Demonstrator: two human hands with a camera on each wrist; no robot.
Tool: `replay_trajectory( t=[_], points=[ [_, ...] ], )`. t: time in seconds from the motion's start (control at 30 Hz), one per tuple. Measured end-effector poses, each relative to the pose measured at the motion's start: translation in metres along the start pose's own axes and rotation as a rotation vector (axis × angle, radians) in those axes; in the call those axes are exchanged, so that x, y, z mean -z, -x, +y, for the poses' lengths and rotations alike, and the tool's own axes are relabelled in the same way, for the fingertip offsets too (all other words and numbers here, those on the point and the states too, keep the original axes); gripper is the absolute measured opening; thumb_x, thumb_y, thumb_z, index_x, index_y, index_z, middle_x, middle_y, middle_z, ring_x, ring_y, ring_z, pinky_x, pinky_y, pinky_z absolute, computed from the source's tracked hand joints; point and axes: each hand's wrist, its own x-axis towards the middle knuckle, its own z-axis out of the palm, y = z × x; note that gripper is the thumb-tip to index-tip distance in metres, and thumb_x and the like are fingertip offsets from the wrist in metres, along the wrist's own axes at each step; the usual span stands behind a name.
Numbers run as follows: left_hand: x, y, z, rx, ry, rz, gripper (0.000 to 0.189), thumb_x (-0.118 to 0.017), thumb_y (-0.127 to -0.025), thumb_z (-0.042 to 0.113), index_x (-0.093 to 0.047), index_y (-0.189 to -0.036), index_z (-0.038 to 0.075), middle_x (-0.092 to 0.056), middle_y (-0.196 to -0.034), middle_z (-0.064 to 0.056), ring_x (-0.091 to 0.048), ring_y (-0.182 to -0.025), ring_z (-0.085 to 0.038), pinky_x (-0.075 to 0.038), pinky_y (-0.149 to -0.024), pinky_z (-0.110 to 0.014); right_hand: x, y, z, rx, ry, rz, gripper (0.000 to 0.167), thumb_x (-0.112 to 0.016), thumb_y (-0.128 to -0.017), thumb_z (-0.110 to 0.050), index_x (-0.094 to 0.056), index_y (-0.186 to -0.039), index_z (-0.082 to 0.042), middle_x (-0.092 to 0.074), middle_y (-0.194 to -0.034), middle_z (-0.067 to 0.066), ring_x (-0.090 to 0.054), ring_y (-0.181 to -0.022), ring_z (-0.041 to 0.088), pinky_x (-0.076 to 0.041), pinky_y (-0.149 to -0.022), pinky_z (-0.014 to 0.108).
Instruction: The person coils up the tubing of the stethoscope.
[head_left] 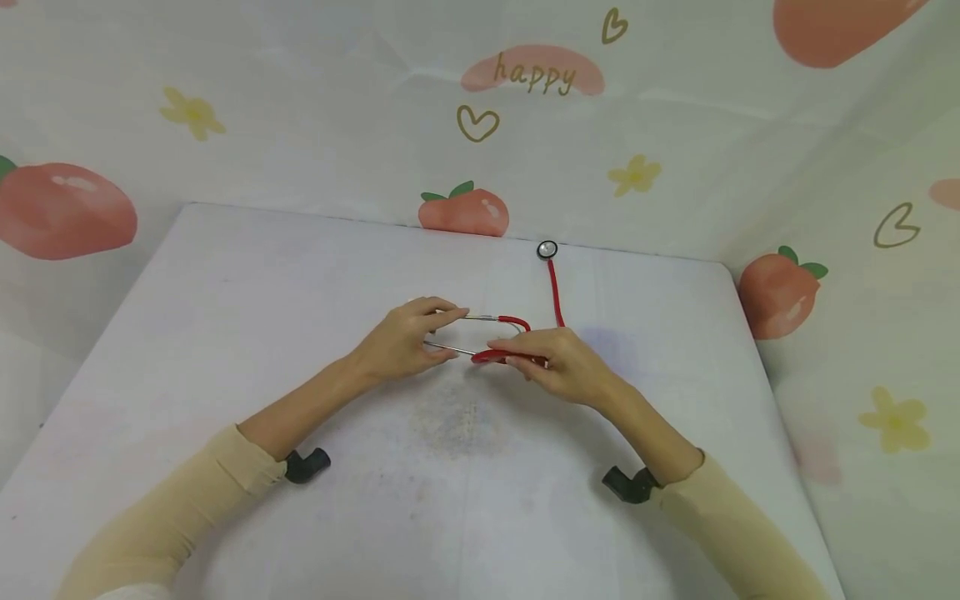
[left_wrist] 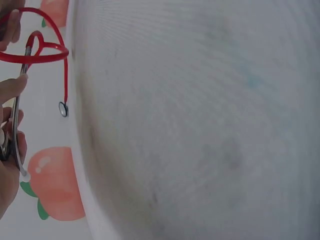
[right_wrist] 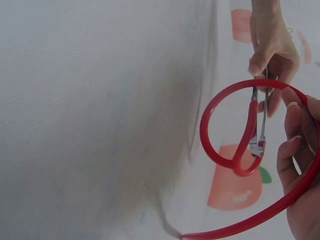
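A stethoscope with red tubing [head_left: 556, 296] is in both hands above the white table. My left hand [head_left: 405, 340] grips its metal ear tubes [head_left: 480, 317], thumb on the near one and fingers on the far one. The right hand [head_left: 566, 365] pinches the red tubing, which bends round in a loop [right_wrist: 204, 127] in the right wrist view. Beyond that hand the tubing runs back to the round chest piece [head_left: 547, 249], lying near the table's far edge. The left hand's fingers partly cover the ear ends.
The white table [head_left: 465, 517] has a faint grey stain in the middle. Behind and to the right hangs a pale cloth [head_left: 337, 108] printed with peaches, flowers and hearts. Black wrist mounts [head_left: 307, 465] stick out from both sleeves.
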Motion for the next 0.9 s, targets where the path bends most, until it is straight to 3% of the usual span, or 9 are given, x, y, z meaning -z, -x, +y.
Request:
replay_trajectory(
  t=[0.17, 0.47, 0.63, 0.73, 0.9],
  points=[
    [-0.001, 0.000, 0.002, -0.006, -0.001, -0.022, 0.059, -0.088, -0.075, 0.012, -0.066, -0.129, 0.003, -0.066, -0.117, -0.010, -0.063, -0.101, -0.022, -0.054, -0.075, -0.030, -0.001, -0.002, 0.001, -0.037, -0.046, 0.009, 0.034, -0.069, -0.090, 0.003, -0.070, -0.123, -0.004, -0.064, -0.075, -0.005, -0.056, -0.058, 0.003, -0.047, -0.052, 0.020],
    [-0.002, 0.001, 0.004, 0.030, 0.000, -0.041, 0.057, -0.086, -0.077, 0.011, -0.066, -0.129, 0.005, -0.066, -0.120, -0.008, -0.064, -0.104, -0.020, -0.055, -0.076, -0.028, 0.000, -0.012, 0.000, -0.080, -0.110, 0.016, 0.031, -0.070, -0.090, 0.002, -0.071, -0.120, -0.001, -0.071, -0.081, 0.003, -0.058, -0.053, 0.012, -0.049, -0.051, 0.023],
    [-0.002, 0.000, 0.008, 0.016, -0.009, -0.031, 0.058, -0.088, -0.075, 0.013, -0.067, -0.128, 0.005, -0.068, -0.121, -0.010, -0.068, -0.089, -0.020, -0.056, -0.074, -0.027, 0.000, -0.020, -0.002, -0.118, -0.122, 0.010, 0.027, -0.071, -0.091, -0.003, -0.071, -0.118, -0.004, -0.074, -0.088, 0.005, -0.059, -0.053, 0.014, -0.051, -0.053, 0.025],
    [-0.003, 0.000, 0.010, -0.003, -0.016, -0.022, 0.059, -0.090, -0.073, 0.013, -0.067, -0.127, 0.003, -0.069, -0.122, -0.011, -0.068, -0.086, -0.019, -0.057, -0.074, -0.026, -0.001, -0.025, -0.001, -0.143, -0.136, 0.039, 0.021, -0.073, -0.090, -0.006, -0.070, -0.111, -0.005, -0.074, -0.090, 0.005, -0.064, -0.059, 0.019, -0.054, -0.057, 0.026],
    [-0.004, 0.001, 0.012, -0.050, 0.001, 0.000, 0.059, -0.090, -0.072, 0.012, -0.067, -0.126, 0.003, -0.069, -0.122, -0.010, -0.067, -0.089, -0.018, -0.057, -0.074, -0.025, 0.002, -0.031, 0.005, -0.113, -0.106, 0.148, 0.015, -0.080, -0.083, -0.005, -0.075, -0.096, -0.007, -0.073, -0.087, 0.000, -0.062, -0.069, 0.012, -0.053, -0.062, 0.023]
  ],
)
